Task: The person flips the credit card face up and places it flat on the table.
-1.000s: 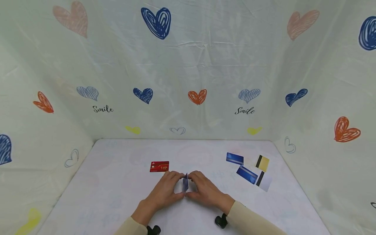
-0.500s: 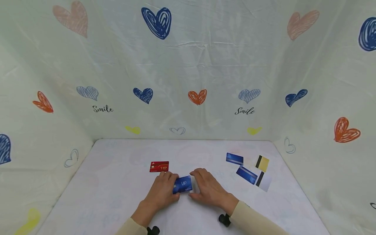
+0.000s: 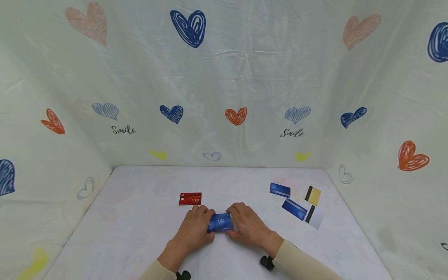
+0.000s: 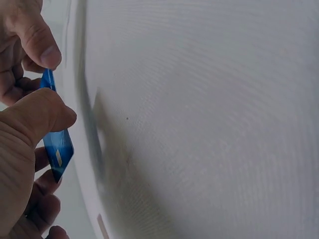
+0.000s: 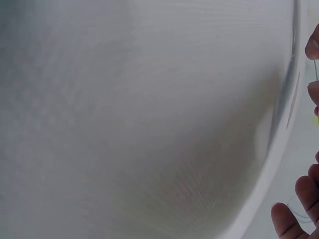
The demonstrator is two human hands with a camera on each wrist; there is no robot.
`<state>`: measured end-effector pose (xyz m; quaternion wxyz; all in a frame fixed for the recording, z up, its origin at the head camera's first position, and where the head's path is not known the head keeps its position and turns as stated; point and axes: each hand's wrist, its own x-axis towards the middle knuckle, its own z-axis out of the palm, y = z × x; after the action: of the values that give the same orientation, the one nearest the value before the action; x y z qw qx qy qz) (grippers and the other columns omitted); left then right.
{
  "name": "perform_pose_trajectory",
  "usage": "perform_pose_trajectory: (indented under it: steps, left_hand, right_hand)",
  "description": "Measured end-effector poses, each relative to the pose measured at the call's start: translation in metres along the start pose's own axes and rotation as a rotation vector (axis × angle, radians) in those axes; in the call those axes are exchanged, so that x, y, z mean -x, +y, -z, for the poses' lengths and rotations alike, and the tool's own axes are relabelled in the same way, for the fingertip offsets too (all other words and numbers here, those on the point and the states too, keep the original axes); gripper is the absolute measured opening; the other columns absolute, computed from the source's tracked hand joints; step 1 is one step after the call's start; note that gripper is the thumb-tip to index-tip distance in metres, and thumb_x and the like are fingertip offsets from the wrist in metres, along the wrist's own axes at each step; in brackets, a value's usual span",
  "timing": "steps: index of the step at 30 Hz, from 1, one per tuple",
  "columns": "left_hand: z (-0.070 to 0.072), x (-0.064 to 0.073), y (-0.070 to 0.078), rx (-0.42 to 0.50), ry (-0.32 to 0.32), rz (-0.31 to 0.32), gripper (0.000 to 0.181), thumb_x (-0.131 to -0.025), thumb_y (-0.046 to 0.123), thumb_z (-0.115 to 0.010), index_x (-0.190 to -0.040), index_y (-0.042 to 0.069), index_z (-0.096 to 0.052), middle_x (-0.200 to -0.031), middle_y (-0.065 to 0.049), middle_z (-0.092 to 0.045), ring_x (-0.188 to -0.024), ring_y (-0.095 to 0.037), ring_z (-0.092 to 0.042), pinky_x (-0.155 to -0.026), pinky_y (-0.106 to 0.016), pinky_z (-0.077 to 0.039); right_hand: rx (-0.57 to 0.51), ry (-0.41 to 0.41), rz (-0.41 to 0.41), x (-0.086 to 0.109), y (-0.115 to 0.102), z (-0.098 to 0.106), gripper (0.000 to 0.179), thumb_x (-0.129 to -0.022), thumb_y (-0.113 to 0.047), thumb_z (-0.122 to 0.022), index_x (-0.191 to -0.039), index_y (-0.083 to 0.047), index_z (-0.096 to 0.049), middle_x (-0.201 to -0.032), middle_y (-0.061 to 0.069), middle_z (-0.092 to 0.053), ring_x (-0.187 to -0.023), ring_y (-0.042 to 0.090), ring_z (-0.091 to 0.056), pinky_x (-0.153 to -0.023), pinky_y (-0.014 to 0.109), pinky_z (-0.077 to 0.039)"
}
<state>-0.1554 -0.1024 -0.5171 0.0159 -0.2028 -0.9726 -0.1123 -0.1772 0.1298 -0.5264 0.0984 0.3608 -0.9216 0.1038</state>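
Note:
A blue card marked VIP [image 3: 220, 223] faces up between both hands, in the middle of the head view. My left hand [image 3: 192, 227] grips its left part, with the thumb across the card in the left wrist view. My right hand [image 3: 250, 227] has its index finger and thumb at the card's right corners, holding that end. In the left wrist view the blue card [image 4: 60, 149] appears nearly edge-on, above the table. Only a thin edge of it shows in the right wrist view, where some right-hand fingers [image 5: 286, 221] are spread below.
A red VIP card [image 3: 190, 198] lies just beyond the left hand on the white table [image 3: 140, 217]. To the right lie two blue cards, one farther back [image 3: 280, 189] and one nearer [image 3: 294, 209], a gold card [image 3: 313, 195] and a whitish card [image 3: 316, 217].
The blue card stood edge-on between the hands one second ago; it has turned to show its VIP face. The right hand moved slightly away, then came back to the card's right end.

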Motion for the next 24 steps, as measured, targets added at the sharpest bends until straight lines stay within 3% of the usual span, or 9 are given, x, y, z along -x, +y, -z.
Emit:
perform_pose_trajectory:
  steps: [9,24]
  left_hand:
    - [0.001,-0.002,0.001,-0.018,0.012,-0.020,0.065,-0.080,0.041,-0.089,-0.133,0.012,-0.066,-0.122,-0.006,-0.064,-0.111,-0.023,-0.053,-0.101,-0.047,-0.052]
    - [-0.004,0.000,-0.011,-0.010,0.015,0.036,0.067,-0.076,0.043,-0.091,-0.130,0.010,-0.068,-0.120,-0.005,-0.065,-0.111,-0.023,-0.050,-0.102,-0.047,-0.051]
  right_hand:
    - [0.026,0.012,0.008,0.000,0.003,-0.002,0.059,-0.086,-0.047,-0.085,-0.126,-0.009,-0.066,-0.118,0.001,-0.063,-0.106,0.014,-0.059,-0.088,0.032,-0.055]
    - [0.002,-0.072,-0.033,-0.003,0.003,-0.002,0.055,-0.089,-0.045,-0.082,-0.126,-0.009,-0.067,-0.118,0.001,-0.063,-0.105,0.014,-0.058,-0.091,0.033,-0.055]
